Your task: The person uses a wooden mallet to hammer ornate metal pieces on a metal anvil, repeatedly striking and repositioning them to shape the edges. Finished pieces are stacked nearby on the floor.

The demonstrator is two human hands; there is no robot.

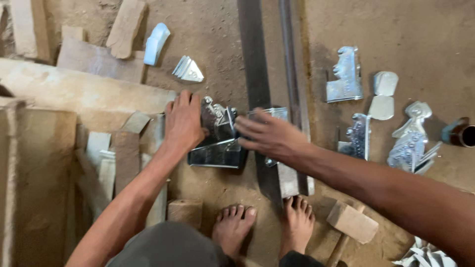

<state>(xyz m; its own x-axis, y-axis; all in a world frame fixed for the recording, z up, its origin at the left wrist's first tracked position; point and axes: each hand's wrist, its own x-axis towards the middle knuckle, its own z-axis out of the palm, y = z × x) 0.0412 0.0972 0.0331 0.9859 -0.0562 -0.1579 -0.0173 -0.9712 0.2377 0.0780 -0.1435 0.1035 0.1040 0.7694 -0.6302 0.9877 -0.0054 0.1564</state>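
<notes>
On the dirt floor, just above the person's bare feet, stands a shiny bent-metal bracket (pixel 217 143) with a flat plate at its base and an upright cast part on top. The left hand (pixel 184 121) sits at the bracket's nine o'clock, palm against its left edge, fingers curled over the top corner and closed on it. The right hand (pixel 269 134) comes in from three o'clock with fingers spread and stretched flat; the fingertips touch the bracket's right side and partly cover a second small silver plate (pixel 269 113) lying just behind, against the long dark steel bar (pixel 257 74). Whether this hand actually grips anything cannot be told; the fingers look loose and apart. So the bracket lies between the two hands, pressed from the left and touched from the right.

The steel bar runs from twelve o'clock down to about six, passing under the right wrist. At one to three o'clock of the bracket, well apart from it, lie several more stamped silver pieces (pixel 346 76), some flat, some stacked. At eleven o'clock a small fan of thin metal triangles (pixel 188 69) and a pale blue piece (pixel 156 43) rest on the ground. Wooden boards (pixel 84 89) fill the nine o'clock side, and a wooden mallet (pixel 351 222) lies at five o'clock beside the right foot
</notes>
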